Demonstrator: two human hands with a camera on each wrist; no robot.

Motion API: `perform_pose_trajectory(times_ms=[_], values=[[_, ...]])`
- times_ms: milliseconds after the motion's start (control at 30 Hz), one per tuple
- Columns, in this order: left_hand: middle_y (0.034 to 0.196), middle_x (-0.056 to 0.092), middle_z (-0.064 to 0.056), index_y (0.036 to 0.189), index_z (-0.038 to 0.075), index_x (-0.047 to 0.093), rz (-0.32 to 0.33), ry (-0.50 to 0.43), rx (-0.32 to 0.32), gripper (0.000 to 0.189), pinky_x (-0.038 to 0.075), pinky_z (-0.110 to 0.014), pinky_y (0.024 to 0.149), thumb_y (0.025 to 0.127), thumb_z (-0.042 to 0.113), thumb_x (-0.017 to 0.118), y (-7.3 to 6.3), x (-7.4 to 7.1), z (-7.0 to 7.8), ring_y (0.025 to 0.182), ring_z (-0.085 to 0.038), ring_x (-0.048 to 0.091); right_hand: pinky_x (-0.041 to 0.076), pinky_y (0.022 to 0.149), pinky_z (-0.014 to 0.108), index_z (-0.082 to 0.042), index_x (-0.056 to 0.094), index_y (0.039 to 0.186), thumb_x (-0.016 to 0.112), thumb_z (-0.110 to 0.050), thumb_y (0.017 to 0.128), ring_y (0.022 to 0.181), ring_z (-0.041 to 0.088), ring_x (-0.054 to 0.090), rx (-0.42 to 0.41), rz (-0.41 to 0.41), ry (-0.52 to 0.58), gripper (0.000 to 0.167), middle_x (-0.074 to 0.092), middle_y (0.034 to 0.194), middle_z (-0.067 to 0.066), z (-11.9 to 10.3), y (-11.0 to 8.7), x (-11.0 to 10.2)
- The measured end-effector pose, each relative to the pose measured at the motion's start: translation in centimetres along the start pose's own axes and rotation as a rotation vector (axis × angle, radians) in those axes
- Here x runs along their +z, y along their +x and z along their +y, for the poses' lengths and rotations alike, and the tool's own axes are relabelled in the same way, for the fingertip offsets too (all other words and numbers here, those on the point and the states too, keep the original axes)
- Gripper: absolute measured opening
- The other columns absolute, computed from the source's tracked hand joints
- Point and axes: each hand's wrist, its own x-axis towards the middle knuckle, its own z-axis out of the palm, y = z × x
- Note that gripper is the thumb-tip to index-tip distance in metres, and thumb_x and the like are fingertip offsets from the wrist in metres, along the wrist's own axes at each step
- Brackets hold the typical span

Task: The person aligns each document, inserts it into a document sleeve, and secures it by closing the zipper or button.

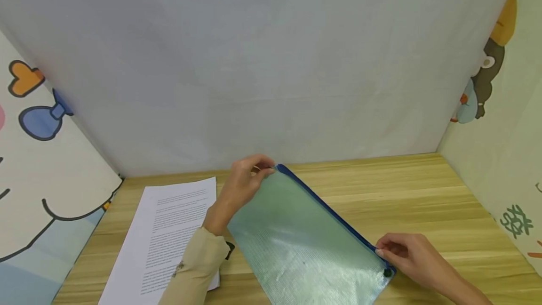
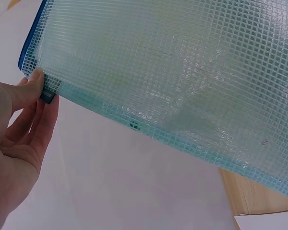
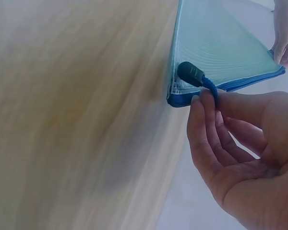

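A translucent blue-green mesh zipper pouch (image 1: 305, 239) with a dark blue zipper edge is held up at a slant above the table. My left hand (image 1: 247, 178) pinches its upper corner, close to a small dark tag (image 2: 47, 96) on the side seam. At the lower right, my right hand (image 1: 408, 255) pinches the zipper edge near the other corner. In the right wrist view a blue cord with a dark pull tab (image 3: 190, 74) lies at those fingertips. Whether anything is inside the pouch I cannot tell.
A stack of printed paper (image 1: 169, 229) lies on the wooden table (image 1: 444, 201) left of the pouch, partly behind the left forearm. A plain grey-white backdrop (image 1: 271, 69) rises behind the table, with cartoon-printed panels (image 1: 46, 164) on both sides.
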Motion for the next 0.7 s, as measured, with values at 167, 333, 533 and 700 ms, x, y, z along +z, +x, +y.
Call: perform_pose_trajectory(times_ms=[167,333,533,700], values=[[0.094,0.074,-0.013,0.099,-0.001,0.073,0.009,0.013,-0.009,0.009,0.060,-0.035,0.077,0.091,-0.006,0.073,0.0,-0.3,0.0,0.087,-0.025,0.071,0.058,0.065,0.022,-0.012,0.074,0.093,0.074,-0.008,0.094,0.075,-0.002,0.063,0.027,-0.010,-0.021,0.004,0.071,0.086,-0.010,0.4,-0.9,-0.3],[0.094,0.074,-0.013,0.098,-0.002,0.073,0.021,0.017,-0.019,0.009,0.061,-0.037,0.077,0.091,-0.006,0.073,0.0,-0.6,0.1,0.087,-0.025,0.071,0.058,0.064,0.022,-0.012,0.074,0.093,0.074,-0.007,0.094,0.074,-0.003,0.061,0.019,-0.010,-0.039,0.005,0.070,0.085,-0.010,0.9,-1.8,-0.5],[0.094,0.073,-0.012,0.099,-0.001,0.074,0.027,0.025,-0.028,0.009,0.060,-0.037,0.077,0.091,-0.005,0.073,-0.1,-0.9,0.2,0.087,-0.024,0.071,0.057,0.063,0.022,-0.009,0.074,0.094,0.073,-0.004,0.094,0.073,-0.002,0.062,0.022,-0.012,-0.016,0.006,0.071,0.086,-0.009,1.5,-2.8,-0.8],[0.093,0.074,-0.012,0.099,0.000,0.074,0.035,0.032,-0.036,0.009,0.060,-0.037,0.077,0.091,-0.005,0.073,0.0,-1.0,0.3,0.087,-0.024,0.071,0.056,0.061,0.023,-0.007,0.074,0.095,0.071,-0.004,0.096,0.073,-0.002,0.062,0.035,-0.036,-0.005,0.005,0.071,0.086,-0.008,1.7,-3.3,-1.1]])
